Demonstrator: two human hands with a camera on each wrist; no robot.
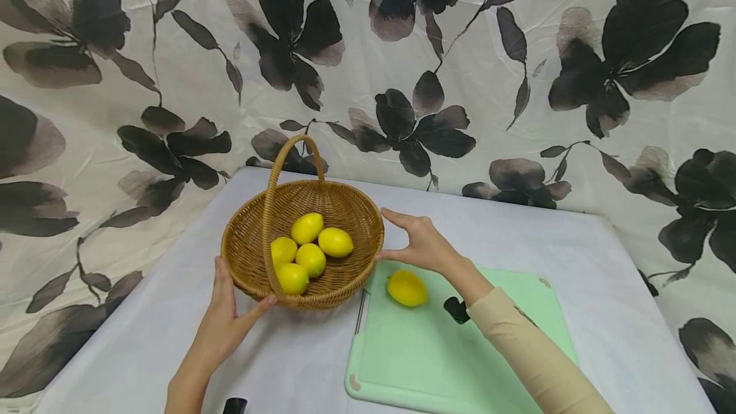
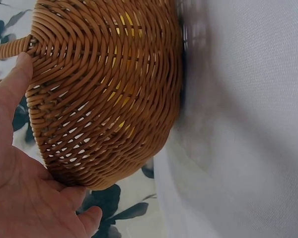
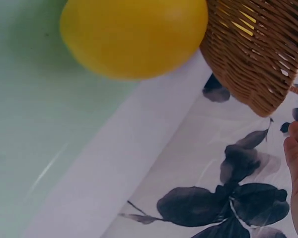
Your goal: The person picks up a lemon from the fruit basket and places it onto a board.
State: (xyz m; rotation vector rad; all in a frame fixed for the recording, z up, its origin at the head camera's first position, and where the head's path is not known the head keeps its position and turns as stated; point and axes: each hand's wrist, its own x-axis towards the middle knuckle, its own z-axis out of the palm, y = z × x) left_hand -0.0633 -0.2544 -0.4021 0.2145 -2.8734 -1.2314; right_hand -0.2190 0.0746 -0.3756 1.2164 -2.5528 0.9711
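Observation:
A brown wicker basket with a tall arched handle holds several yellow lemons. At its near left side is my left hand, thumb at the foot of the handle and extended fingers along the rim. In the left wrist view the thumb of that hand touches the rim, and the basket's underside is close over the white cloth. My right hand spreads thumb and fingers at the right rim, fingertips right at the wicker. One more lemon lies on a green cutting board below it.
A white cloth covers the table. The cutting board lies right of the basket, partly under my right forearm. Behind the table hangs a floral curtain. Small black objects show by my right wrist and at the bottom edge.

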